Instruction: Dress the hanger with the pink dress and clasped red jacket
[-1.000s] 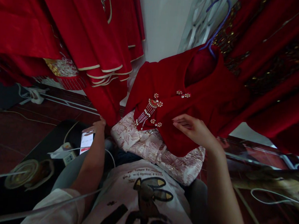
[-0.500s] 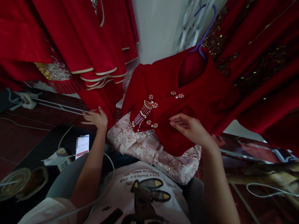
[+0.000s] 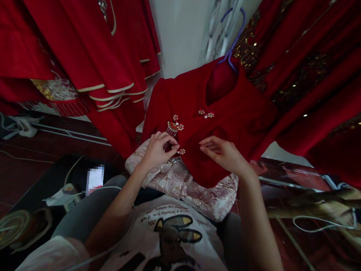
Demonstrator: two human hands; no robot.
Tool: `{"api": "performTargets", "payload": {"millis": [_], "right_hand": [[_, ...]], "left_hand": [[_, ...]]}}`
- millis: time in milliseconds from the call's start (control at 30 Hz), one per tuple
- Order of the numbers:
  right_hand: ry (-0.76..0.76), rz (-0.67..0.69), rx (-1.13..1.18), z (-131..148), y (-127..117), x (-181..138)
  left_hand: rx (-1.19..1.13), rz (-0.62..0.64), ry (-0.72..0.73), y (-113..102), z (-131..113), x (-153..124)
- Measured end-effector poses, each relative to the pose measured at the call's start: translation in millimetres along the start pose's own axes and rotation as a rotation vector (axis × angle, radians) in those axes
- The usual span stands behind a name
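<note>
A red garment (image 3: 190,90) with a V-shaped neck lies spread over my lap, a purple hanger (image 3: 235,43) in its collar. My left hand (image 3: 160,150) is over its lower left front, thumb and index finger pinched beside a beaded flower button (image 3: 181,151); whatever they grip is hidden. Behind those fingers is a fan-shaped brooch (image 3: 173,127) with beaded tassels, partly covered. My right hand (image 3: 221,151) hovers at the garment's right front, fingers bent together and closed; anything between the tips is too small to see. Higher up sits another flower button (image 3: 206,114).
Crinkled pinkish fabric (image 3: 188,191) lies under the garment. Red clothes with pale piping (image 3: 111,62) hang at left, sequined red ones (image 3: 311,79) at right. A phone (image 3: 95,178), a power strip (image 3: 72,202) and a plastic bowl (image 3: 4,229) rest on a dark surface to the left.
My left hand has come from the left side onto the garment, its spread fingers now pinched beside the brooch. My right hand keeps nearly the same place. The view has shifted slightly.
</note>
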State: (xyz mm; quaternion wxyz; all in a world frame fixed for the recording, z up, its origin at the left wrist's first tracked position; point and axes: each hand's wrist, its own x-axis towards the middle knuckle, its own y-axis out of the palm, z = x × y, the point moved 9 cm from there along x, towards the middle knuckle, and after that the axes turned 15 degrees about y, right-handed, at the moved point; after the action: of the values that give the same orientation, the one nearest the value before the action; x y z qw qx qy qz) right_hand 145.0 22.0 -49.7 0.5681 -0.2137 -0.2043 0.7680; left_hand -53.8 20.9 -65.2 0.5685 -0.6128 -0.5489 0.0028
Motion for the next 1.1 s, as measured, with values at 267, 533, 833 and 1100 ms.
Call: {"api": "performTargets", "payload": {"millis": [267, 533, 833, 1100], "right_hand": [[0.011, 0.077, -0.161, -10, 32, 5], [0.040, 0.148, -0.205, -20, 49, 10], [0.053, 0.146, -0.192, -23, 44, 9], [0.048, 0.163, -0.180, -20, 49, 10]], "left_hand": [[0.190, 0.173, 0.127, 22, -13, -19], [0.242, 0.171, 0.205, 20, -20, -15], [0.130, 0.167, 0.307, 18, -32, -7], [0.277, 0.244, 0.294, 21, -28, 0]]}}
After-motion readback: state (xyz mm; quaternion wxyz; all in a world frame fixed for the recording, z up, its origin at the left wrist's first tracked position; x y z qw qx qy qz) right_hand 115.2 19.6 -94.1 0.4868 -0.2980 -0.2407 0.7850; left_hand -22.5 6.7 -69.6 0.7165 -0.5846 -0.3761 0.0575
